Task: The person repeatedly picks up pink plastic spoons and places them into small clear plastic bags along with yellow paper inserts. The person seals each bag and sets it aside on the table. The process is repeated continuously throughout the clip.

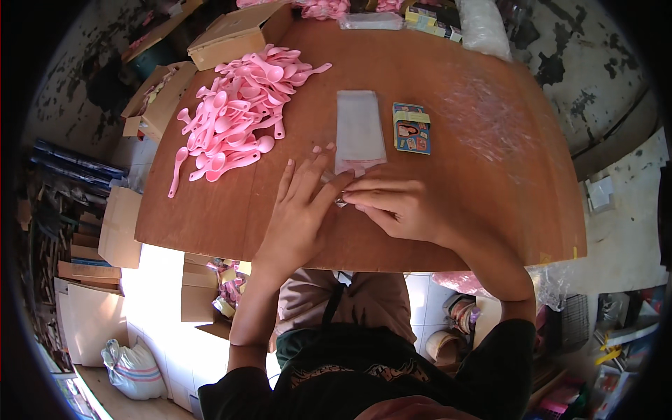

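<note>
Near the front middle of the table, my two hands meet over a small piece of clear plastic (340, 202), mostly covered by fingers. My right hand (402, 206) pinches at it, thumb and fingertips together. Spread over the tabletop, my left hand (301, 203) has its fingers stretched out and its thumb reaching to the right fingertips. Just beyond them lies a stack of clear plastic sleeves (360, 126). To its right sits a banded stack of colourful printed cards (411, 129). A large heap of pink plastic spoons (241, 105) covers the table's left part.
Loose clear strips (486, 119) lie scattered on the right of the brown table (280, 234). A cardboard box (238, 35) stands at the far left. At the back are a clear plastic roll (484, 28) and small yellow boxes (434, 21). A white sack (134, 369) rests on the floor.
</note>
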Available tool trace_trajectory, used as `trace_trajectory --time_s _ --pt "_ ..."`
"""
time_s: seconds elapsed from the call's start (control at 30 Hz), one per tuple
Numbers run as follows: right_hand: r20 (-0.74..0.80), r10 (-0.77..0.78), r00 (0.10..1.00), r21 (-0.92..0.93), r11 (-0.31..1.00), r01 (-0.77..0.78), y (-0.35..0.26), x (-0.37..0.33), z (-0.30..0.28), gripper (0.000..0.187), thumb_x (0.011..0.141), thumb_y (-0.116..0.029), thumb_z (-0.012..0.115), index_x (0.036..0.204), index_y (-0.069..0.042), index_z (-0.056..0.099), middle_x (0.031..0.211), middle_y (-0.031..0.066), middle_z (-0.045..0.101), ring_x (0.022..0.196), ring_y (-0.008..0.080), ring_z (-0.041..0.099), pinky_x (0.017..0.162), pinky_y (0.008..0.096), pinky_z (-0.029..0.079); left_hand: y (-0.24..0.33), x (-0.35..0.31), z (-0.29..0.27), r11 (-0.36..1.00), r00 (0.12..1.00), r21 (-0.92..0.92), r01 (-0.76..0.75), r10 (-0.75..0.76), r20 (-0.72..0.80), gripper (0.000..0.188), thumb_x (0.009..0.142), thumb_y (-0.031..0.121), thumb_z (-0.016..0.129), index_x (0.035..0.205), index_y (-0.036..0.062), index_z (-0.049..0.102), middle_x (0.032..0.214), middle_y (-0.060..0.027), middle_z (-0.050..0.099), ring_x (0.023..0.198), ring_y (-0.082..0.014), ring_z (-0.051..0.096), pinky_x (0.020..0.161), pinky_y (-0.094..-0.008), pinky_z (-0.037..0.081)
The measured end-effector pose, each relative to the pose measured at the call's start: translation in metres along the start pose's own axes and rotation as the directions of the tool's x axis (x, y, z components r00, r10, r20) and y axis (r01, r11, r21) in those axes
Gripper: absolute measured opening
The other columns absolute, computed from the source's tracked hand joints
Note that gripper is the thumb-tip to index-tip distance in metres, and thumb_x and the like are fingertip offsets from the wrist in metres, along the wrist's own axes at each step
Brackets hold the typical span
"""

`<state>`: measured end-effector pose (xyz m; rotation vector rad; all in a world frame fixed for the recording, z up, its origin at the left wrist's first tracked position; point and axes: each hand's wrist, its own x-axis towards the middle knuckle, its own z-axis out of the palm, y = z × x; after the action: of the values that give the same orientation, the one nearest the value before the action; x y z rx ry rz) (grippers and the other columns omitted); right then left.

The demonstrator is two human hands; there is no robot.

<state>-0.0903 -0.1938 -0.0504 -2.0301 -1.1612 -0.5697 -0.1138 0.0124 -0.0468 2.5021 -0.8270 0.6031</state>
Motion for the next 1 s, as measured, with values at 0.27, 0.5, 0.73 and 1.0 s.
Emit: trace_trajectory --time_s 0.27,0.5,0.73,1.0 --pt "-0.091 0.268 0.959 0.037 0.963 -0.266 0.015 0.002 -0.021 0.024 0.081 -0.001 0.068 0.104 -0.004 0.070 0.097 0.0140 0.070 0.079 0.0243 0.070 0.069 0.0326 0.055 -0.017 -0.019 0.015 0.882 0.989 -0.461 0.095 -0.137 -0.058 0.018 0.082 0.002 0.069 0.099 0.0013 0.068 0.091 -0.0100 0.072 0.087 -0.0265 0.070 0.095 -0.0415 0.048" --pt "0.057 0.433 0.899 -0.439 0.820 -0.367 0.064 -0.015 -0.059 0.025 0.077 -0.007 0.071 0.102 -0.003 0.069 0.097 0.0127 0.067 0.079 0.0316 0.065 0.072 0.0382 0.052 -0.018 -0.019 0.022 0.320 0.887 -0.917 0.238 -0.456 0.072 0.027 0.088 0.002 0.066 0.113 -0.0065 0.060 0.092 -0.0119 0.070 0.082 -0.0123 0.066 0.072 -0.0264 0.055" --pt "-0.003 0.373 0.928 -0.511 0.797 -0.322 0.078 -0.020 -0.049 0.016 0.082 -0.015 0.067 0.096 -0.007 0.070 0.095 0.0067 0.067 0.080 0.0294 0.065 0.069 0.0411 0.052 -0.026 -0.025 0.028 0.235 0.871 -0.943 0.234 -0.482 0.096 0.027 0.092 0.003 0.060 0.117 -0.0053 0.056 0.095 -0.0096 0.067 0.079 -0.0127 0.063 0.073 -0.0255 0.052" --pt "-0.064 0.320 0.945 -0.647 0.708 -0.283 0.081 -0.017 -0.045 0.011 0.086 -0.015 0.061 0.088 -0.008 0.069 0.093 0.0041 0.067 0.070 0.0283 0.065 0.063 0.0401 0.052 -0.022 -0.024 0.023 0.121 0.837 -0.961 0.250 -0.526 0.151 0.028 0.093 0.005 0.060 0.120 -0.0046 0.055 0.099 -0.0100 0.067 0.085 -0.0103 0.062 0.075 -0.0239 0.052"
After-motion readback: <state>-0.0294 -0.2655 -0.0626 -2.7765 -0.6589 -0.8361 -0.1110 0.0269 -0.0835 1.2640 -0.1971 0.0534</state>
